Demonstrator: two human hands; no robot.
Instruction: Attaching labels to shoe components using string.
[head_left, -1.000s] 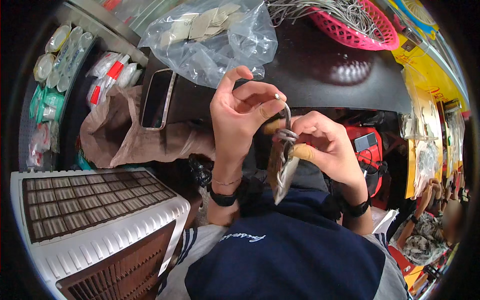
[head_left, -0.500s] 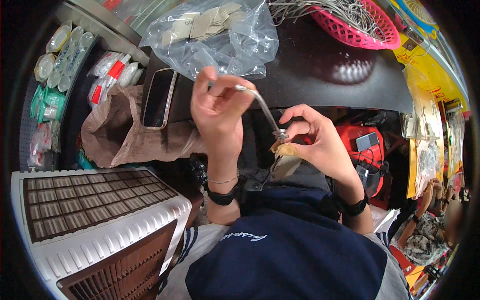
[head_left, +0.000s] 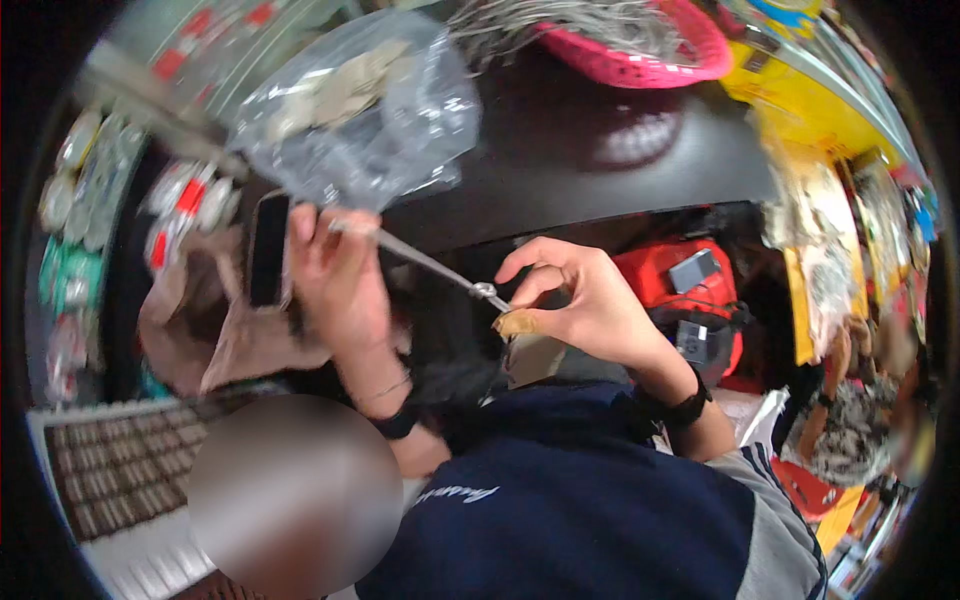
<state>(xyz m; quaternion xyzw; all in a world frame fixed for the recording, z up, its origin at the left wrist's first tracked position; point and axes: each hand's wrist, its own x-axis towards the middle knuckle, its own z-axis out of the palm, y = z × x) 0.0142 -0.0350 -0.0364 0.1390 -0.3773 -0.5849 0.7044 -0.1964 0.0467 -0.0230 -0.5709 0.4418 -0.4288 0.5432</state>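
Note:
A grey cord (head_left: 430, 262) stretches slantwise between my two hands above my lap. My left hand (head_left: 345, 290), blurred by motion, grips its upper end with the fingers closed. The fingers of my right hand (head_left: 590, 305) pinch the lower end, just below a small knot or loop (head_left: 484, 290) in the cord. Something tan covers the tip of my right thumb. Below that thumb hangs a beige card tag (head_left: 535, 360), partly hidden by the hand. How the tag joins the cord cannot be made out.
On the black table (head_left: 560, 150) lie a see-through plastic bag (head_left: 425, 130) of beige tags, a phone (head_left: 268, 250), and a pink basket (head_left: 640, 65) heaped with grey cords (head_left: 600, 25). A red bag (head_left: 660, 270) sits beyond my right hand. Another person works at far right.
My left hand has moved left and down, drawing the cord out straighter and longer. The right hand still pinches its end. The whole view has shifted and tilted.

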